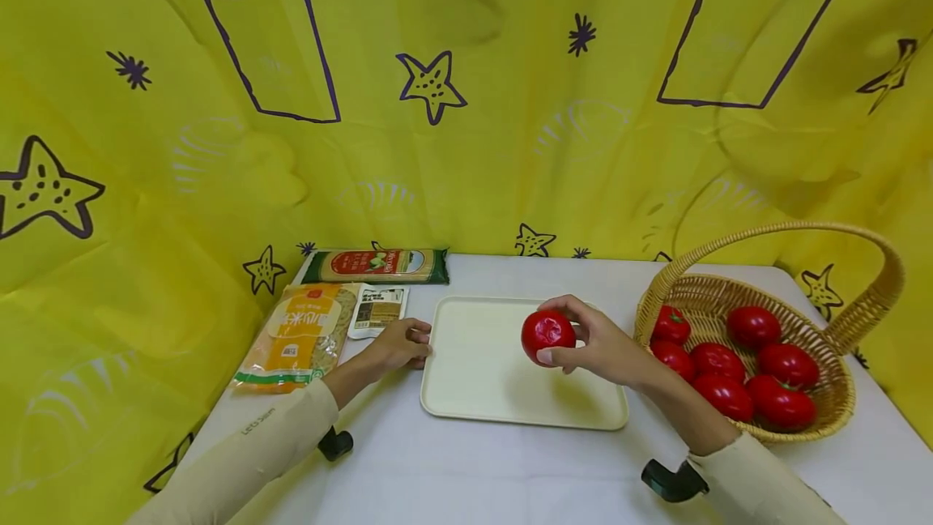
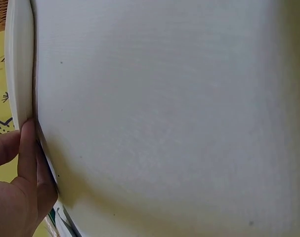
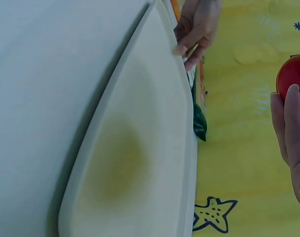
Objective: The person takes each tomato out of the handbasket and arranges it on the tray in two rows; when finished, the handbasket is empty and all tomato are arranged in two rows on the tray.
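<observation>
My right hand (image 1: pixel 594 344) grips a red tomato (image 1: pixel 545 335) between thumb and fingers, above the right half of a cream tray (image 1: pixel 474 379). In the right wrist view the tomato (image 3: pixel 291 74) is cut off by the frame edge, with fingers (image 3: pixel 294 116) against it. At the tray's left edge, my left hand (image 1: pixel 397 344) touches the rim with loosely bent fingertips. The left wrist view shows its fingers (image 2: pixel 27 153) at the tray's rim (image 2: pixel 20 64). A wicker basket (image 1: pixel 838 403) with several tomatoes (image 1: pixel 722 397) stands to the right.
Left of the tray lie an orange-and-clear food packet (image 1: pixel 302 330), a small white pouch (image 1: pixel 379 310) and a long green package (image 1: pixel 375 266). The basket's tall handle (image 1: pixel 780 227) arches up at the right. A yellow patterned curtain (image 1: pixel 481 168) hangs behind the white table (image 1: pixel 437 468).
</observation>
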Available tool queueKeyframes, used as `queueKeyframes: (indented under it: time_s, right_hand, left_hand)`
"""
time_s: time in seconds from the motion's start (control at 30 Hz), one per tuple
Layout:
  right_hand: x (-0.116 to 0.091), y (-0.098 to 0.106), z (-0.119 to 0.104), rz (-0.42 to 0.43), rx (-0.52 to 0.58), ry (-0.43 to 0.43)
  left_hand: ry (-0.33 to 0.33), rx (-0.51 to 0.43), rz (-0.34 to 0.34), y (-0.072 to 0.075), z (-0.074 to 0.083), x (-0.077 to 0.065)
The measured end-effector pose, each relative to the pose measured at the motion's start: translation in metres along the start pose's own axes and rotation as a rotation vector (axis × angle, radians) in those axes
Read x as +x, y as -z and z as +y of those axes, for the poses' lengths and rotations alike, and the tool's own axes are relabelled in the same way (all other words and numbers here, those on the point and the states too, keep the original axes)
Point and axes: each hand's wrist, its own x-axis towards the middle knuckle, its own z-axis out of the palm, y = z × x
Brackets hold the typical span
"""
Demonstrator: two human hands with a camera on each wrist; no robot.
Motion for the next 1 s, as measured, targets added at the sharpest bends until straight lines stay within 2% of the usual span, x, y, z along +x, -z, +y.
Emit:
queueKeyframes:
  time_s: [0.23,0.6,0.8,1.0]
  right_hand:
    - [0.021,-0.003,0.001,-0.01,0.022,-0.005]
    - [0.046,-0.014,0.001,-0.034,0.2,-0.029]
    - [0.058,-0.018,0.005,-0.049,0.24,-0.063]
    - [0.069,-0.019,0.014,-0.105,0.309,-0.06]
  left_hand:
    - [0.001,-0.004,0.002,0.002,-0.003,0.005]
    - [0.004,-0.013,0.0,0.002,-0.002,0.005]
    - [0.006,-0.014,0.004,0.001,-0.002,0.004]
    - [-0.003,0.0,0.005,0.0,-0.003,0.005]
